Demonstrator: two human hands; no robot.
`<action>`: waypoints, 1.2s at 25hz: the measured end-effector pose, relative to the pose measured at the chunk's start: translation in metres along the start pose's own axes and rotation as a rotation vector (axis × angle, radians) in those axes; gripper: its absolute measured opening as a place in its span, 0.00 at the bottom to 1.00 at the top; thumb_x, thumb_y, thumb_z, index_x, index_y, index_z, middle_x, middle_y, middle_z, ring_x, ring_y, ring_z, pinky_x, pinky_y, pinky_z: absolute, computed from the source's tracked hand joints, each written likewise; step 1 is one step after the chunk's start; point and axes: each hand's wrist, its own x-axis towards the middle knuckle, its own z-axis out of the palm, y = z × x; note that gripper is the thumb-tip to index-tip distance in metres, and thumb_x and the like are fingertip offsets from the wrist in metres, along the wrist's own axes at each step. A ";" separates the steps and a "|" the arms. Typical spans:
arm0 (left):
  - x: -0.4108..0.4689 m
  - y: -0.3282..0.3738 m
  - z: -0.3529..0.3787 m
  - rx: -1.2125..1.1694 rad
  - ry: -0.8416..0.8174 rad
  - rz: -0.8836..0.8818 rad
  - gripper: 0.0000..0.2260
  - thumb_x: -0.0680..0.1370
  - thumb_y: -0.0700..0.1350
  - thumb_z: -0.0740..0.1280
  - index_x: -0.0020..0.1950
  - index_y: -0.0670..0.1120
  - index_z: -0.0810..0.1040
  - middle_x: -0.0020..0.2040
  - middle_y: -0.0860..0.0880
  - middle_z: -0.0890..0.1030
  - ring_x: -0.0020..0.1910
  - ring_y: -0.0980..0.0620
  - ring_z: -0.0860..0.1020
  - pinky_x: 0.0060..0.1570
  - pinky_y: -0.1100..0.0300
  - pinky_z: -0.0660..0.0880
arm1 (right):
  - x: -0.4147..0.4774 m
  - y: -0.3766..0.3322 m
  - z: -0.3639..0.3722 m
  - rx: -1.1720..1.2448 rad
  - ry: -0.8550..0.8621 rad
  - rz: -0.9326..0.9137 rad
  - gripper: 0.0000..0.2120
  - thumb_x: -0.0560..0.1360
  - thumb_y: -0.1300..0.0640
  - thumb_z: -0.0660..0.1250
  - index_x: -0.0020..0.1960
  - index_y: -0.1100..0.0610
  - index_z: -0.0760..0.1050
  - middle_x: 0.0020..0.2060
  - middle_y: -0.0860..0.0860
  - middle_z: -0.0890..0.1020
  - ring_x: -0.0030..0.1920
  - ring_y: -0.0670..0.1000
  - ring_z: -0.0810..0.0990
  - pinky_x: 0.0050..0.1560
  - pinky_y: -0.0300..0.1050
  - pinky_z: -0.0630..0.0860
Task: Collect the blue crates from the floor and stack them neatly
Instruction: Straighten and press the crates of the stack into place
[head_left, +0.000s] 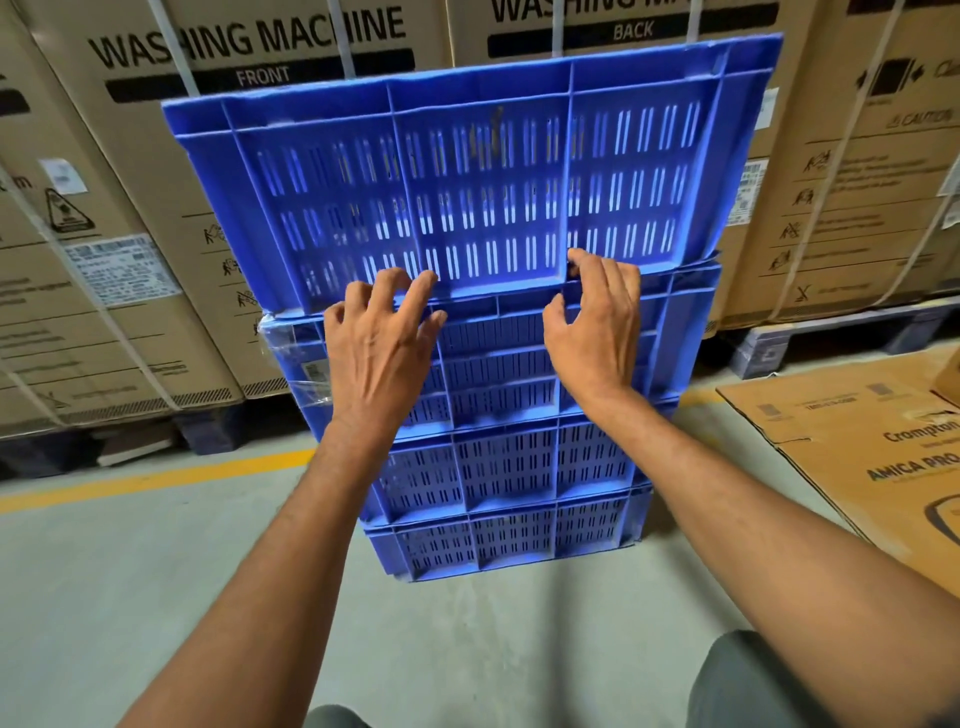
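Blue crate (467, 182) askew atop stack (511, 467).
Crosswise ahead of us; our left grip (382, 338) and right grip (597, 322) press its near edge, spread, clasping nothing.

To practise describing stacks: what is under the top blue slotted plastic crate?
Three more blue slotted plastic crates sit stacked under the top blue crate, on the grey concrete floor. Their insides are covered, so contents cannot be seen.

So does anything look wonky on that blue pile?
Yes. The top crate sits shifted right, not lined up with the stack. Crumpled clear plastic clings to the left corner of the second crate.
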 end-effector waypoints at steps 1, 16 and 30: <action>0.000 -0.001 0.001 0.000 0.010 0.017 0.15 0.82 0.56 0.63 0.68 0.54 0.72 0.62 0.50 0.76 0.53 0.44 0.73 0.48 0.49 0.69 | 0.001 0.001 -0.001 0.002 -0.004 -0.007 0.20 0.73 0.61 0.68 0.65 0.57 0.74 0.53 0.50 0.79 0.58 0.53 0.72 0.58 0.44 0.72; 0.013 0.001 -0.007 -0.072 -0.020 0.074 0.07 0.80 0.49 0.66 0.55 0.49 0.81 0.49 0.49 0.81 0.44 0.46 0.73 0.36 0.53 0.73 | 0.001 0.008 -0.006 -0.043 -0.057 -0.114 0.21 0.75 0.63 0.70 0.67 0.62 0.74 0.56 0.53 0.80 0.58 0.55 0.74 0.57 0.49 0.77; 0.138 -0.001 -0.078 -0.073 0.185 -0.015 0.17 0.85 0.56 0.54 0.66 0.52 0.76 0.61 0.51 0.80 0.62 0.48 0.75 0.66 0.51 0.66 | 0.135 -0.073 -0.034 -0.443 -0.159 -0.502 0.42 0.73 0.38 0.71 0.79 0.54 0.58 0.72 0.53 0.68 0.74 0.56 0.64 0.75 0.57 0.57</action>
